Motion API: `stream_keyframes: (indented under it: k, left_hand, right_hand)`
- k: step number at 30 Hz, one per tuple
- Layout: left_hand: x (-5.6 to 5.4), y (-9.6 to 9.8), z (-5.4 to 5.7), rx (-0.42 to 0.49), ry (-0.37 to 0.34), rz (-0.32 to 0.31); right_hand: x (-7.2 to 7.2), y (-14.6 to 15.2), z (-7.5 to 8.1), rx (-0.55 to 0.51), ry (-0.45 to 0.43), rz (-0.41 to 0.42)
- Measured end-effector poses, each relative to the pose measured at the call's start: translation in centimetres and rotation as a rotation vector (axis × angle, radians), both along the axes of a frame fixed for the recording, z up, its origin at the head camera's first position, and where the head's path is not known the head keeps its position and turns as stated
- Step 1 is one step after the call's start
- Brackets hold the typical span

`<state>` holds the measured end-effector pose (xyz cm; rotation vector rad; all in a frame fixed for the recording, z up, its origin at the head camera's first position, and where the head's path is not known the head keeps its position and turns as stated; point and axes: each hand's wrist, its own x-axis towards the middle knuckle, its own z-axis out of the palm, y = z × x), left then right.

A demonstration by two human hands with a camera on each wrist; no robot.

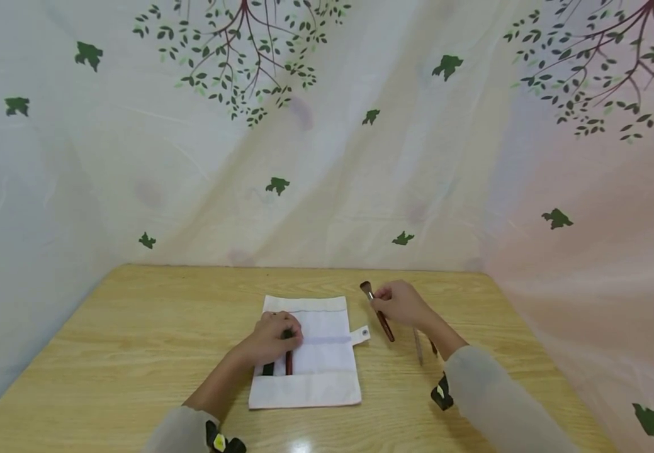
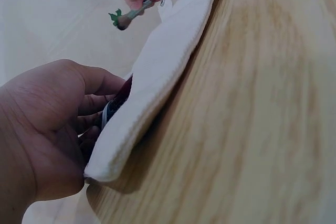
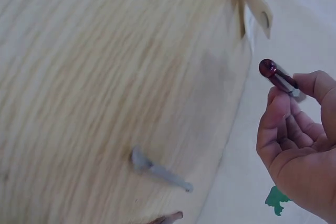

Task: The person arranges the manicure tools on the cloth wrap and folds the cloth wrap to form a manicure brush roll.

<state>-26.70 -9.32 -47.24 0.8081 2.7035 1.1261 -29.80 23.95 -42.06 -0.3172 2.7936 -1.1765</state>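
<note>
A white fabric brush roll (image 1: 327,358) lies unfolded on the table, its pocket along the near side. My left hand (image 1: 274,338) is over its left part, fingers curled at the top of a red-handled brush (image 1: 289,363) whose lower end sits in the pocket. Beside it, a dark stick-like thing (image 1: 268,369) also stands in the pocket, partly covered by that hand. To the right of the roll, my right hand (image 1: 403,303) pinches a makeup brush (image 1: 383,322) with brown bristles up and a red-brown handle slanting down; the right wrist view shows its handle end (image 3: 268,67).
Under my right forearm lie a thin greyish tool (image 1: 418,347) and a dark-tipped one (image 1: 434,347), partly hidden. A strap with a snap (image 1: 362,335) sticks out from the roll's right side. Leaf-printed cloth (image 1: 327,207) hangs behind the wooden table (image 1: 151,340).
</note>
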Motion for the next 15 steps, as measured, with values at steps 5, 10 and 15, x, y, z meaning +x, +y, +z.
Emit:
stream_keyframes:
  k: [5, 10, 15]
  left_hand:
    - [0.0, -0.1, 0.0, 0.014, 0.006, -0.013]
    - [0.0, -0.1, -0.1, 0.007, 0.007, -0.012]
    - [0.0, -0.1, -0.2, 0.011, 0.002, -0.004]
  right_hand:
    - [-0.6, -1.4, 0.3, -0.144, -0.001, -0.003]
    - [-1.0, -3.2, 0.6, -0.247, 0.003, 0.013]
    - [-1.3, -5.0, 0.5, -0.314, -0.027, 0.029]
